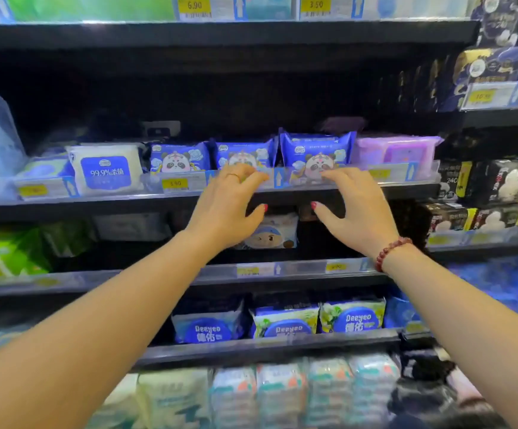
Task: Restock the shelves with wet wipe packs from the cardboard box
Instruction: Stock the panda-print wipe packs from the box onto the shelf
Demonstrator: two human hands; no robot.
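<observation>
- Your left hand (230, 209) and right hand (356, 209) were both spread wide and held nothing, with the fingertips at the shelf's clear front rail (278, 178).
- The panda wipe packs (243, 153) stood just beyond your fingertips, their long axes running across you. The rightmost pack (316, 150) lay nearer your right hand.
- I couldn't tell whether your fingers touched the packs, and the cardboard box was out of view.

just the one cam, worn on the head, wide-angle; faces the shelves (97, 209) square-on, tipped slightly down; pretty close up
</observation>
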